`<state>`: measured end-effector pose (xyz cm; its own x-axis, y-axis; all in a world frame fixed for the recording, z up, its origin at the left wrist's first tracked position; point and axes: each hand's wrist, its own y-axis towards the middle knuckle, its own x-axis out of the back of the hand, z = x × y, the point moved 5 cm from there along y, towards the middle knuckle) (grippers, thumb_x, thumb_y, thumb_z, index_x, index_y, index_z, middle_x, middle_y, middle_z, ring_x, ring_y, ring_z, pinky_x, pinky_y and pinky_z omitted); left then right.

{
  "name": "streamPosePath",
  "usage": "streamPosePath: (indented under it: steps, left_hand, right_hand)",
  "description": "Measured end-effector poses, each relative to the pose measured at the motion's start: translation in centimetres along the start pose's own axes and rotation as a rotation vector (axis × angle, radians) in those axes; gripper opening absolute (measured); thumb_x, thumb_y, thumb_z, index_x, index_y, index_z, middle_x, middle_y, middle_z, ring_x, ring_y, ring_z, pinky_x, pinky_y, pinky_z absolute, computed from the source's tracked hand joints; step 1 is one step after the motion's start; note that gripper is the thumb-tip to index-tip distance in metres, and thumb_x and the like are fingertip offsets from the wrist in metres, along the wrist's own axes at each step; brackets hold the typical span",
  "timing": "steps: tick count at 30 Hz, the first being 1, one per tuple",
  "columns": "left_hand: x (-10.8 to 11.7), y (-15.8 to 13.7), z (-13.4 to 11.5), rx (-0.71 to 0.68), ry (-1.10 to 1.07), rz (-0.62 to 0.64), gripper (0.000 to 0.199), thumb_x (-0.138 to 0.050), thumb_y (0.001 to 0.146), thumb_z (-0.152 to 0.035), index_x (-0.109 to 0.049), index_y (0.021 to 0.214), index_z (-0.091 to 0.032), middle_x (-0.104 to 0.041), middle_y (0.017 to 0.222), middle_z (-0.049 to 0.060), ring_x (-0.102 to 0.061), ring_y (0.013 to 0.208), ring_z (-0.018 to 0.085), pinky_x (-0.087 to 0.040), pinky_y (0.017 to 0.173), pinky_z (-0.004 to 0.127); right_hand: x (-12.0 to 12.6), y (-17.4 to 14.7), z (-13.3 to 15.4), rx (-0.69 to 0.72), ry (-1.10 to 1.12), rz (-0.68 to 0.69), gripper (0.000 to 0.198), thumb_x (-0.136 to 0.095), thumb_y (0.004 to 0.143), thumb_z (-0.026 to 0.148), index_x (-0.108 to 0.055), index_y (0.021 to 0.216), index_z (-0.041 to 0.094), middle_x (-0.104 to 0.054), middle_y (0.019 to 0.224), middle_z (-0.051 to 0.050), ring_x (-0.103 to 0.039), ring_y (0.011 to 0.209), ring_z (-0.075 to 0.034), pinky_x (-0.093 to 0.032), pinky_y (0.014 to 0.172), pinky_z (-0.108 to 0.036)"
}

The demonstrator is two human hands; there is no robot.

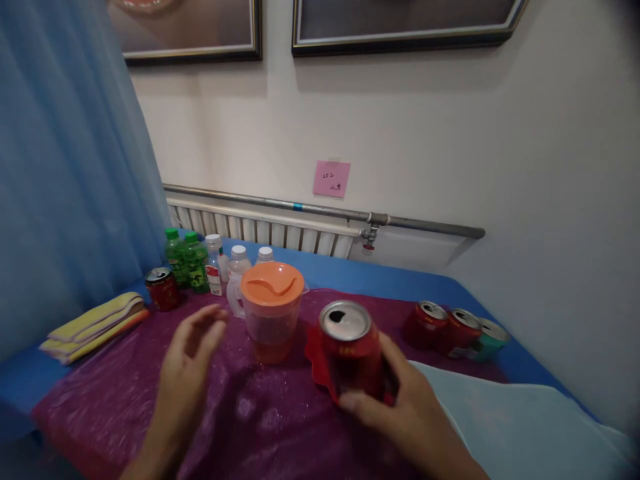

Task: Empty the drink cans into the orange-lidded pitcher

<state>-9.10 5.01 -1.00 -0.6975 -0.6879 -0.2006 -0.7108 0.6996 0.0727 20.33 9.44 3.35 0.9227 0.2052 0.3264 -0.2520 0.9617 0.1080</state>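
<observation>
My right hand (pixel 395 393) is wrapped round a red drink can (pixel 353 357), whose opened top faces up. Behind that can, a red object with a scalloped edge (pixel 316 363) shows only in part. My left hand (pixel 193 353) is raised above the purple plastic sheet (pixel 250 427), fingers curved and apart, holding nothing. Between my hands and a little farther back stands a clear pitcher (pixel 273 327) with an orange lid (pixel 273 283). Its lower part looks orange-red; I cannot tell whether that is liquid.
Two red cans (pixel 425 327) and a green can (pixel 491 339) stand at right, behind a pale blue cloth (pixel 510 413). Several bottles (pixel 197 263) line the back left, near another dark red can (pixel 163 290) and folded yellow cloths (pixel 95 323). A radiator (pixel 260 227) runs behind.
</observation>
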Motion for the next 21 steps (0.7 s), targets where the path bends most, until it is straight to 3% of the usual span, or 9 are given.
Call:
streamPosePath:
  steps: [1,3,5,8,10,13,17,21]
  left_hand:
    - [0.8,1.8,0.9,0.06,-0.042,-0.115,0.041,-0.082,0.068,-0.042,-0.07,0.105,-0.026,-0.071,0.114,0.001,-0.062,0.114,0.02,-0.047,0.104,0.029]
    - [0.6,4.9,2.9,0.186,-0.071,-0.111,0.03,-0.077,0.072,-0.023,-0.067,0.101,-0.023,-0.07,0.11,0.001,-0.064,0.105,0.015,-0.049,0.096,0.026]
    - [-0.8,6.9,5.0,0.338,-0.089,-0.03,0.024,-0.073,0.074,-0.013,-0.065,0.096,-0.019,-0.07,0.098,0.003,-0.066,0.09,0.014,-0.053,0.084,0.026]
    - [-3.2,7.9,7.8,0.539,-0.091,0.081,0.009,-0.068,0.086,-0.02,-0.064,0.091,-0.014,-0.067,0.087,0.004,-0.064,0.076,0.013,-0.055,0.071,0.027]
    - [-4.4,8.0,9.0,0.609,-0.092,0.109,0.019,-0.064,0.092,-0.031,-0.063,0.09,-0.013,-0.065,0.085,0.003,-0.06,0.071,0.012,-0.054,0.066,0.026]
    - [-5.6,7.9,9.8,0.593,-0.131,0.101,0.024,-0.064,0.092,-0.037,-0.064,0.092,-0.013,-0.064,0.085,0.002,-0.06,0.071,0.012,-0.055,0.067,0.027]
    - [-6.9,7.5,8.9,0.477,-0.246,0.058,0.019,-0.061,0.093,-0.03,-0.067,0.1,-0.013,-0.07,0.092,0.004,-0.065,0.078,0.014,-0.058,0.076,0.031]
    - [-8.4,6.9,7.2,0.426,-0.334,0.029,0.02,-0.06,0.089,-0.015,-0.071,0.106,-0.016,-0.073,0.082,0.001,-0.067,0.077,0.012,-0.055,0.069,0.019]
  right_hand:
    - [0.6,0.4,0.0,0.003,0.017,-0.055,0.085,-0.081,0.057,0.034,-0.057,0.138,0.023,-0.071,0.127,-0.012,-0.069,0.113,-0.035,-0.054,0.1,-0.05]
    - [1.6,1.4,-0.2,0.019,0.062,-0.135,0.082,-0.08,0.058,0.036,-0.057,0.135,0.022,-0.073,0.121,-0.011,-0.071,0.107,-0.033,-0.057,0.095,-0.047]
    - [2.1,2.6,-0.5,0.042,0.082,-0.174,0.075,-0.079,0.06,0.039,-0.058,0.131,0.022,-0.075,0.115,-0.01,-0.072,0.103,-0.032,-0.058,0.09,-0.044]
    - [2.7,4.5,-1.6,0.073,0.048,-0.206,0.072,-0.078,0.062,0.04,-0.059,0.129,0.02,-0.074,0.118,-0.009,-0.07,0.106,-0.032,-0.056,0.094,-0.044]
    - [3.2,5.4,-2.9,0.071,0.002,-0.237,0.078,-0.078,0.06,0.037,-0.056,0.133,0.019,-0.072,0.124,-0.01,-0.068,0.112,-0.032,-0.052,0.1,-0.045]
    - [3.8,6.1,-5.5,0.018,-0.071,-0.255,0.084,-0.077,0.058,0.03,-0.052,0.138,0.018,-0.068,0.132,-0.012,-0.064,0.119,-0.031,-0.047,0.107,-0.045]
    - [4.0,6.1,-9.0,-0.044,-0.043,-0.236,0.086,-0.079,0.057,0.025,-0.052,0.138,0.021,-0.067,0.133,-0.01,-0.063,0.122,-0.031,-0.045,0.109,-0.046]
    - [4.5,6.1,-10.9,-0.052,-0.055,-0.267,0.088,-0.083,0.054,0.023,-0.055,0.138,0.023,-0.066,0.132,-0.009,-0.061,0.122,-0.032,-0.044,0.11,-0.048]
